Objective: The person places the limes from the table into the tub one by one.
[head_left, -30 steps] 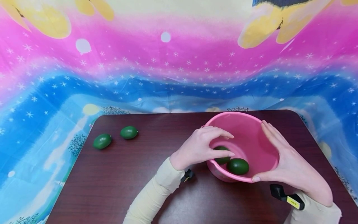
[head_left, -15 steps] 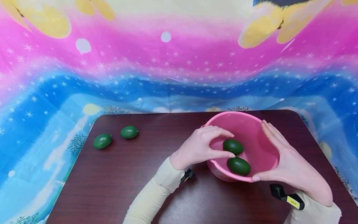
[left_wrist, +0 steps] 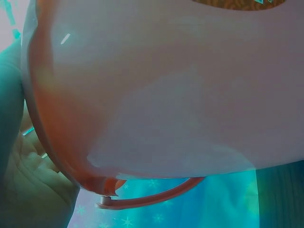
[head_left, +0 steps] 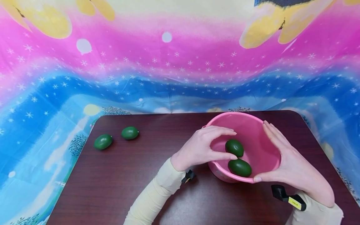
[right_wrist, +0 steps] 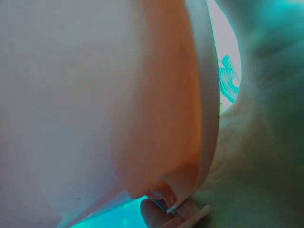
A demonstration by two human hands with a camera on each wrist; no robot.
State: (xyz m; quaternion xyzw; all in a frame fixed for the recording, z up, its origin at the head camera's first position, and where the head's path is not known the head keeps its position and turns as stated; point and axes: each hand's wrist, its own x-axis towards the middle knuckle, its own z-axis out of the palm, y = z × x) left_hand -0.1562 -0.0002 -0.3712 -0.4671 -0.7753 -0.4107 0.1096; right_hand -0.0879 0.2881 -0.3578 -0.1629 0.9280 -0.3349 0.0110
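Observation:
In the head view a pink bucket (head_left: 254,140) stands on the right part of the table, tilted toward me. Two dark green limes lie inside it: a farther lime (head_left: 234,147) and a nearer lime (head_left: 240,168). My left hand (head_left: 199,145) reaches over the bucket's left rim, thumb and fingers spread apart and holding nothing, the thumb tip overlapping the gap between the limes. On the right side, my right hand (head_left: 292,162) grips the bucket, thumb on the near rim and fingers along the far side. In the right wrist view its fingertips (right_wrist: 154,213) curl by the handle mount.
Two more limes, one at the left edge (head_left: 102,142) and one beside it (head_left: 130,133), rest on the dark wood table (head_left: 126,175). A colourful printed cloth (head_left: 180,68) hangs behind the table. The bucket's handle (left_wrist: 156,199) hangs at its side in the left wrist view.
The farther lime has rolled rightward from beneath my left fingers to the bucket's middle and turned slightly. The left fingers have shifted very slightly; the right hand and bucket have stayed put.

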